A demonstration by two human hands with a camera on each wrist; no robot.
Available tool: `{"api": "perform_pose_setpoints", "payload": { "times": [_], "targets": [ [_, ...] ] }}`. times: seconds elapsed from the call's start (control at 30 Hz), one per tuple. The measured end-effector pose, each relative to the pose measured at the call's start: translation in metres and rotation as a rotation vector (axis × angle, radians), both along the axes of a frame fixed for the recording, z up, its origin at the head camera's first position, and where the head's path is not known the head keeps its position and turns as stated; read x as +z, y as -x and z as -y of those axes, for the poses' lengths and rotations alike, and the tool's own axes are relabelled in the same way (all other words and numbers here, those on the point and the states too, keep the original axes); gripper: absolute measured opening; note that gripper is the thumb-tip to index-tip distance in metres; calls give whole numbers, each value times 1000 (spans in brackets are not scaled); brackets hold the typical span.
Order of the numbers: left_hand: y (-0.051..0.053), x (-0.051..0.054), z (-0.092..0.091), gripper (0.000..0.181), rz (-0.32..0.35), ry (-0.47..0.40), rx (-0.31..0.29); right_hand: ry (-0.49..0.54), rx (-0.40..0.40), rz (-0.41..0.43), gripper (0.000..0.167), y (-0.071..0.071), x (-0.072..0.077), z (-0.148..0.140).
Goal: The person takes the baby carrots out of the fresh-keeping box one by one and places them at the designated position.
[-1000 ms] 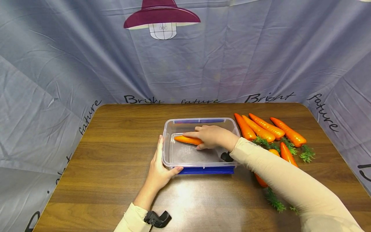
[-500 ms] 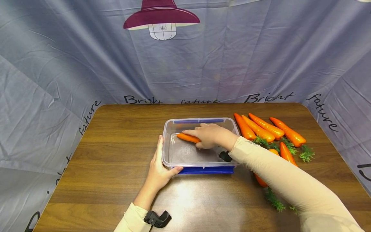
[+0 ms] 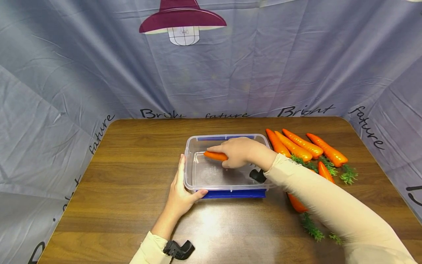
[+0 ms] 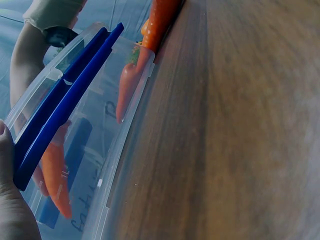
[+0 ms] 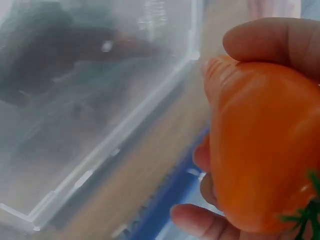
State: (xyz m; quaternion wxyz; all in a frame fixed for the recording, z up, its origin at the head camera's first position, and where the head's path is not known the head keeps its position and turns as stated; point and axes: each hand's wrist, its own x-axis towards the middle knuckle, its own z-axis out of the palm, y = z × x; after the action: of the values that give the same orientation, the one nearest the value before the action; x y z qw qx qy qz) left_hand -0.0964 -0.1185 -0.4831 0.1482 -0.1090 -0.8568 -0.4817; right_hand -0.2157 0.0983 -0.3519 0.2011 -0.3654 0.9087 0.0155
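Note:
A clear plastic food container (image 3: pixel 211 187) with blue latches stands lidless on the table. My left hand (image 3: pixel 180 194) lies along its left side, fingers straight against the wall and thumb at the front latch. In the left wrist view the thumb (image 4: pixel 6 155) shows beside the blue latch (image 4: pixel 65 110). My right hand (image 3: pixel 242 152) reaches inside and grips a carrot (image 3: pixel 215 156), its tip pointing left. The right wrist view shows thumb and fingers around the carrot's thick end (image 5: pixel 265 150), with a bit of green leaf. Through the clear wall the carrot (image 4: pixel 56 175) hangs tip down.
Several carrots (image 3: pixel 296 146) with green tops lie on the table right of the container, some partly under the right forearm (image 3: pixel 316 198). Another carrot (image 3: pixel 296 203) lies nearer the front. A grey printed curtain (image 3: pixel 211 80) borders the wooden table (image 3: pixel 138 154).
My right hand has lifted slightly inside the container, and the carrot's tip has shifted a little right and up. The left hand has stayed in place.

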Motion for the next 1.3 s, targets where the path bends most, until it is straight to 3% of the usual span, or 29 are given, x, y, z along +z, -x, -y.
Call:
{"api": "perform_pose_setpoints", "payload": {
  "times": [0.3,0.53,0.87,1.0,1.1,1.3],
  "targets": [
    [-1,-1,1,121,-2,-5,7,20,8,25,70,-11,28,-5],
    [-1,-1,1,121,-5,-4,11,71,12,-45,69,-27,48,-20],
    [-2,-2,1,123,-3,-15,12,206,-20,-127,67,-45,61,-74],
    [-2,-3,-1,122,-1,-14,9,229,-100,-141,63,-57,61,-113],
    [-2,-2,-2,120,-6,-4,10,227,-204,-142,64,-69,59,-149],
    [-1,-1,-1,122,-37,13,17,236,-383,-133,72,-89,36,-225]
  ]
}}
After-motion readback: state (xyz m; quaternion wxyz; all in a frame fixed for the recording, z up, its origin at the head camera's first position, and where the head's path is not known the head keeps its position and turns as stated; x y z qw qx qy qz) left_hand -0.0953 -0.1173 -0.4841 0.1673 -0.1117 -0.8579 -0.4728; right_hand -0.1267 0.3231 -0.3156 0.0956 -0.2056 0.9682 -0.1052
